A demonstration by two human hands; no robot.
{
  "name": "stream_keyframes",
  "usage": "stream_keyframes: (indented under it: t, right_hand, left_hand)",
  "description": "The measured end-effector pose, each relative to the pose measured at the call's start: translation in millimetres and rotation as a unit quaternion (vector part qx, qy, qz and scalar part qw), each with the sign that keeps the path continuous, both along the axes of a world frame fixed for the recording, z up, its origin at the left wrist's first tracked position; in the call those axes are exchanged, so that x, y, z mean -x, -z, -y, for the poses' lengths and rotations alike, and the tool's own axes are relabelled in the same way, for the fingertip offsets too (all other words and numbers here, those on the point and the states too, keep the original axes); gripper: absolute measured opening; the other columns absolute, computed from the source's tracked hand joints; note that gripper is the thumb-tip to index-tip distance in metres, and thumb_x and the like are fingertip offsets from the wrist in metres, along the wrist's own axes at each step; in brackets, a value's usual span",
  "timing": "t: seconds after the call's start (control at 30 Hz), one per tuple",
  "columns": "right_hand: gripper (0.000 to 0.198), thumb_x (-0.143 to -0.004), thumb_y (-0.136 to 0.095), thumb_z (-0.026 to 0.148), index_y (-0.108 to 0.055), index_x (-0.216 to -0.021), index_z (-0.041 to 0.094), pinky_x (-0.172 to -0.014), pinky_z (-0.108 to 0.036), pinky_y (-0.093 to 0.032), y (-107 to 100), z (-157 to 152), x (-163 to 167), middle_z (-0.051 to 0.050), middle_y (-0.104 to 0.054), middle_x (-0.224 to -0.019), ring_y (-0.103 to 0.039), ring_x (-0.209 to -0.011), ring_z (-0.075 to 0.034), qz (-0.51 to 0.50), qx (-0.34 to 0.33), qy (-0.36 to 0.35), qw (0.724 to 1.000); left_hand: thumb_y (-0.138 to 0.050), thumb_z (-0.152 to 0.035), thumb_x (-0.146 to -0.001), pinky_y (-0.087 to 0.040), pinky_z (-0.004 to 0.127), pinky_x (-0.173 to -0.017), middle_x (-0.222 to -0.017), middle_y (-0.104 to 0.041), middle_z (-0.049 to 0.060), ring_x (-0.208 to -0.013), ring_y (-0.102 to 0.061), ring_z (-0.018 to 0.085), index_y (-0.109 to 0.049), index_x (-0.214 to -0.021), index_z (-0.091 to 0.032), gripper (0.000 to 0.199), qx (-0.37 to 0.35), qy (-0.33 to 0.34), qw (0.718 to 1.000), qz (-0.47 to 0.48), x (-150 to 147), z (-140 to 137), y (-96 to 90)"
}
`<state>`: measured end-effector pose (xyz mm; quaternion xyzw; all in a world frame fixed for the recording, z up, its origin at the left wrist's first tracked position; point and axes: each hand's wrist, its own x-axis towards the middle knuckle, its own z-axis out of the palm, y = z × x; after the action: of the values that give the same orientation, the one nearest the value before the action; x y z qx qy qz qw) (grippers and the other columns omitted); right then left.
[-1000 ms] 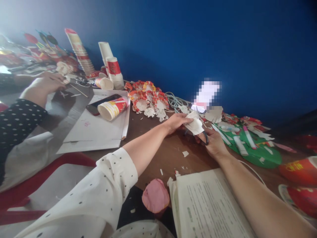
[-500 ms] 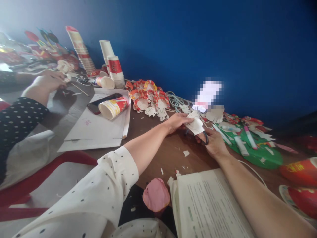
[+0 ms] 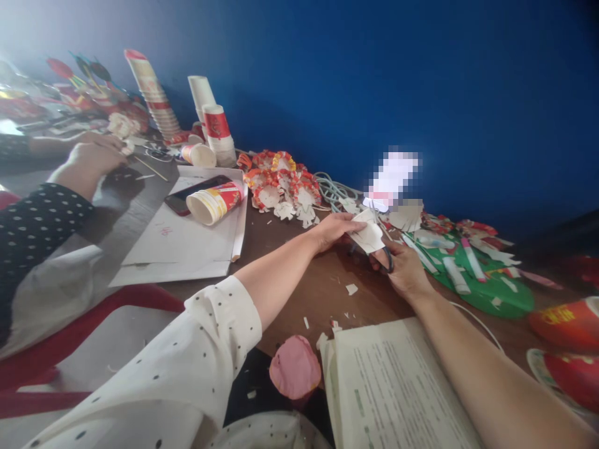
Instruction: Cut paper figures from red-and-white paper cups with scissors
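Observation:
My left hand [image 3: 336, 229] pinches a small piece of white paper [image 3: 369, 236] by its left side, over the brown table [image 3: 299, 274]. Dark-handled scissors [image 3: 388, 259] are in my right hand [image 3: 403, 265], with its fingers closed round the loops. The blades are mostly hidden by the paper, and a thin part shows at its upper edge. Small paper scraps [image 3: 351, 289] lie below my hands. Just behind stands a lit phone [image 3: 390, 181], its screen blurred out. To the left is a heap of red and white cut paper-cup pieces [image 3: 283, 184].
Paper cups [image 3: 218, 134] stand stacked along the blue wall. One cup [image 3: 213, 202] lies on a white folder [image 3: 182, 240]. Markers [image 3: 472, 259] rest on a green sheet [image 3: 508, 299] at right. A printed booklet [image 3: 397, 380] is near me. Another person's hands [image 3: 93, 159] work at left.
My hands and the paper have barely moved, with only a slight shift of the paper's cut edge. The other person's hands at left have shifted slightly.

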<state>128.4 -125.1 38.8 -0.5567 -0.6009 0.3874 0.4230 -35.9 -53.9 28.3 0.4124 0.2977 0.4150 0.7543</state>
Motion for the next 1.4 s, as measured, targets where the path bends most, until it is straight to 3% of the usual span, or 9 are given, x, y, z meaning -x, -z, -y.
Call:
stream_keyframes:
  t: [0.63,0.83,1.07,1.4]
  right_hand:
    - [0.042,-0.065,-0.072,0.061,-0.059,-0.061,0.020,-0.041,-0.024,-0.038,-2.3,0.1,0.9,0.000,-0.054,-0.051,-0.045,-0.045,-0.011,0.016,-0.009,-0.012,1.000]
    - [0.041,-0.069,-0.069,0.059,-0.061,-0.060,0.020,-0.043,-0.024,-0.039,-2.4,0.3,0.1,0.000,-0.053,-0.048,-0.045,-0.044,-0.011,0.037,-0.015,-0.017,0.999]
    - [0.039,-0.067,-0.071,0.057,-0.060,-0.058,0.020,-0.041,-0.025,-0.037,-2.3,0.0,-0.4,0.001,-0.053,-0.047,-0.045,-0.044,-0.012,0.027,-0.009,-0.017,0.999]
    - [0.029,-0.068,-0.074,0.046,-0.065,-0.067,0.019,-0.045,-0.025,-0.039,10.5,-6.1,-7.3,0.001,-0.056,-0.052,-0.049,-0.048,-0.012,0.007,-0.001,-0.008,1.000]
  left_hand:
    - [-0.072,-0.015,-0.075,-0.040,0.022,-0.055,-0.066,-0.066,0.004,-0.057,-0.061,0.010,-0.067,-0.079,-0.009,0.009,-0.002,-0.011,1.000,-0.016,0.1,-1.0,-0.3]
    - [-0.074,-0.016,-0.073,-0.044,0.025,-0.062,-0.068,-0.068,0.004,-0.059,-0.061,0.011,-0.068,-0.080,-0.010,0.011,0.003,-0.010,1.000,-0.007,-0.1,-1.6,0.6]
    - [-0.070,-0.017,-0.076,-0.041,0.023,-0.058,-0.069,-0.067,0.004,-0.060,-0.061,0.011,-0.068,-0.082,-0.010,0.010,-0.018,-0.008,1.000,-0.022,-0.1,-5.1,5.6]
    - [-0.075,-0.022,-0.073,-0.045,0.027,-0.068,-0.072,-0.068,0.005,-0.064,-0.062,0.012,-0.068,-0.082,-0.010,0.017,-0.019,-0.012,0.999,-0.032,-0.1,-5.7,7.2]
